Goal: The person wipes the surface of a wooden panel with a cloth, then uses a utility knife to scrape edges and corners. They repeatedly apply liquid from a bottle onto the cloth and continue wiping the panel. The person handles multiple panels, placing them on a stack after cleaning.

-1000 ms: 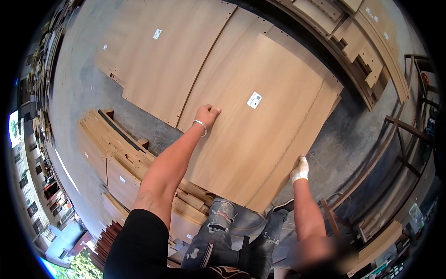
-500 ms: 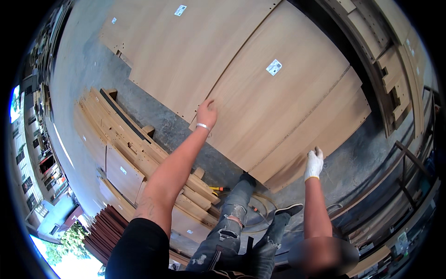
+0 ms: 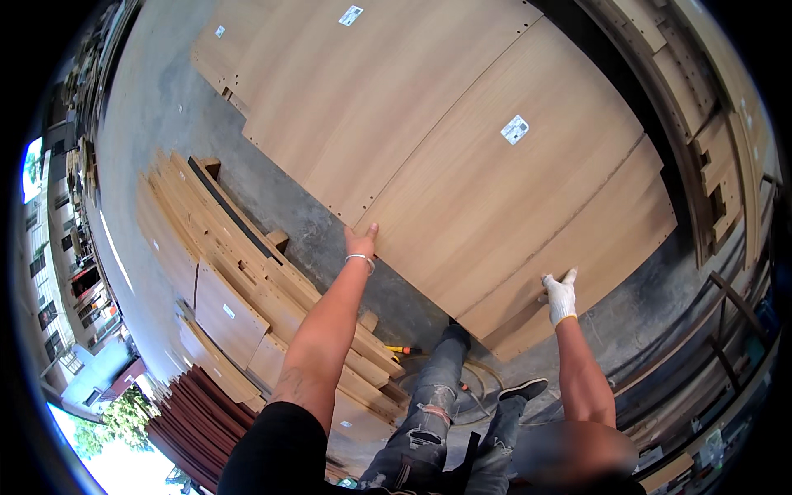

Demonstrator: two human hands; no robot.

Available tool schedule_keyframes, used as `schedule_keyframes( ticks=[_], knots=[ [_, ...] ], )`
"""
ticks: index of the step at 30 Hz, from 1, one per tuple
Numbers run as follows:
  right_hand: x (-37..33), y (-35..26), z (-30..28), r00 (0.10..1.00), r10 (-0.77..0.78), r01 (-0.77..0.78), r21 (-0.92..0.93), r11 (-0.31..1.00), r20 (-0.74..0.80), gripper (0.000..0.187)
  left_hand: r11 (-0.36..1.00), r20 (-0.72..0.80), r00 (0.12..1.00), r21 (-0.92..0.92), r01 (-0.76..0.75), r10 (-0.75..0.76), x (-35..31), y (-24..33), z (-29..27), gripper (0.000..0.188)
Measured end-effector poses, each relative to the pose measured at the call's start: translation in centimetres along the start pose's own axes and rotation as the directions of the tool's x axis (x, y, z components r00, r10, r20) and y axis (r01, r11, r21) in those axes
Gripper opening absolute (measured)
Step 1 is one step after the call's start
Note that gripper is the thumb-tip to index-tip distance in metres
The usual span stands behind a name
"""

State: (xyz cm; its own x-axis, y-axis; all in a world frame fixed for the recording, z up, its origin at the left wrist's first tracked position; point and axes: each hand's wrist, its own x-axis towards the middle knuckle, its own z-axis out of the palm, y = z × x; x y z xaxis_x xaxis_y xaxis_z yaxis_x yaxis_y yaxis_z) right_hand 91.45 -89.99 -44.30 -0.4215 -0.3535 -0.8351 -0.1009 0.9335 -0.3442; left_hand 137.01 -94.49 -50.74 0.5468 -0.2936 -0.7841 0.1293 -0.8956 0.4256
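Two large light-brown wooden panels lie side by side, meeting along a thin seam: a far-left panel [image 3: 330,107] and a near-right panel [image 3: 495,181], each bearing a white label. My bare left hand [image 3: 361,242], with a white band at its wrist, grips the near edge of the near-right panel beside the seam. Its thumb rests on top; the other fingers are partly hidden. In a white glove with bare fingertips, my right hand [image 3: 561,297] is open over the panel's right-hand strip [image 3: 577,272], thumb and forefinger apart. Whether it touches the wood is unclear.
Stacked long wooden boards [image 3: 256,280] lie to the left, with dark red-brown slats [image 3: 198,417] nearer. A hose [image 3: 487,384] curls on the floor by my feet. More cut boards [image 3: 718,181] stand at the right, near a metal frame [image 3: 730,305].
My left hand has come back from the panel's top to its near edge. The dark gap at the seam has narrowed. My right hand's fingers have spread. The view has shifted slightly.
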Motion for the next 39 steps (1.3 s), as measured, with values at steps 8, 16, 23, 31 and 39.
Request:
schedule_keyframes(
  ticks=[8,16,23,31,39],
  knots=[
    [-1.3,-3.3,3.6,0.988,-0.025,0.068,-0.283,0.957,0.151,0.109,0.993,-0.111,0.992,-0.103,-0.064,0.053,6.2,3.6,-4.7,0.098],
    [-1.3,-7.9,4.9,0.918,-0.132,0.234,-0.244,0.941,0.374,0.099,0.996,-0.114,0.994,0.086,0.015,-0.005,3.0,5.6,-2.8,0.1],
    [0.1,-9.1,8.4,0.919,-0.207,0.293,-0.231,0.928,0.335,0.107,0.995,-0.034,0.998,0.076,0.057,-0.055,-0.7,-1.1,0.5,0.114],
    [0.0,-15.8,14.4,0.85,-0.274,0.413,-0.247,0.877,0.45,0.113,0.985,-0.003,0.986,0.045,0.166,-0.166,-3.1,0.0,1.4,0.083],
    [-1.2,-25.0,25.3,0.766,-0.317,0.539,-0.29,0.791,0.559,0.118,0.986,-0.201,0.976,-0.133,-0.105,0.077,8.2,6.5,-4.5,0.06]
  ],
)
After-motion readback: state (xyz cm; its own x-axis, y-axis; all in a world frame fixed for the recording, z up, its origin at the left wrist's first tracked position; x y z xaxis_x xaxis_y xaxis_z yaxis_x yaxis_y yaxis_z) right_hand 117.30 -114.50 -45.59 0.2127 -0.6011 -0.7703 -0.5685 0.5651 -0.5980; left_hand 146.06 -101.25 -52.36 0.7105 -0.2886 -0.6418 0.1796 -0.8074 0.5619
